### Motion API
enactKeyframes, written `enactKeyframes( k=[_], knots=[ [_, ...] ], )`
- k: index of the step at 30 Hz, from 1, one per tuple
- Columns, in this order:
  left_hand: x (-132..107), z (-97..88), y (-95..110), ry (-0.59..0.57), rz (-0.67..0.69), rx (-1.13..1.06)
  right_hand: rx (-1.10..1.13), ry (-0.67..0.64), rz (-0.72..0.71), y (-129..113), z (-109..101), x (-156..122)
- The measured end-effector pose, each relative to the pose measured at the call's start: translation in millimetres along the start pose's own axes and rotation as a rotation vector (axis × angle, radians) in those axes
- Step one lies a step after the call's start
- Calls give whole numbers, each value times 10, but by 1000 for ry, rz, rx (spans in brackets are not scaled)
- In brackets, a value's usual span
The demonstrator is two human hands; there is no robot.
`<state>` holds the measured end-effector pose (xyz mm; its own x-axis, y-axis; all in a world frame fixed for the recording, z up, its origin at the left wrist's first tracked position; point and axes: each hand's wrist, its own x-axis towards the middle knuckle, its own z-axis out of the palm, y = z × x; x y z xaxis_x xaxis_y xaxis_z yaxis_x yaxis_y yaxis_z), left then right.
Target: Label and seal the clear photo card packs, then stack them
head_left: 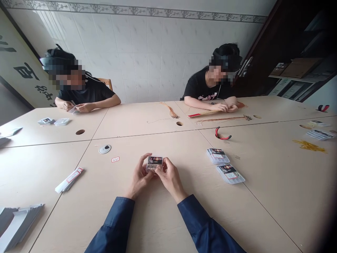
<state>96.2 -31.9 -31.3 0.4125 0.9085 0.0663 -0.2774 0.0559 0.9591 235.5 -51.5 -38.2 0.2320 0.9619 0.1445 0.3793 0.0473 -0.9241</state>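
Head-worn view, facing forward and down across a pale wooden table (184, 147) from close above. Left hand (139, 175) and right hand (171, 179) grip a clear plastic packet (154, 163) at lower centre. Far side, upper frame: two people in black shirts (86, 93) (207, 91), white tiled wall (147, 52).

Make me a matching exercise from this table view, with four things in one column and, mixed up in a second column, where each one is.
Things:
1. Clear plastic packet
2. Red-handled pliers
3. Loose golden strands
4. Small red-bordered label

Places:
A. Far right of the table
B. Beside a round disc
C. Held between the left hand and right hand
D. Just beyond two flat packets

Pairs: 1-C, 2-D, 3-A, 4-B
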Motion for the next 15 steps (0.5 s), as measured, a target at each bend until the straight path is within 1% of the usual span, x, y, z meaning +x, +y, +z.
enactKeyframes(
  k=[5, 11, 15],
  knots=[
    [0, 6, 4, 3, 2, -13, 18, -11, 23, -3, -2, 7],
    [-8, 9, 4, 10, 1, -36, -28, -12, 15, -2, 3, 2],
    [-1, -6, -14, -5, 6, -40, -17, -17, 21, 6, 7, 6]
  ],
)
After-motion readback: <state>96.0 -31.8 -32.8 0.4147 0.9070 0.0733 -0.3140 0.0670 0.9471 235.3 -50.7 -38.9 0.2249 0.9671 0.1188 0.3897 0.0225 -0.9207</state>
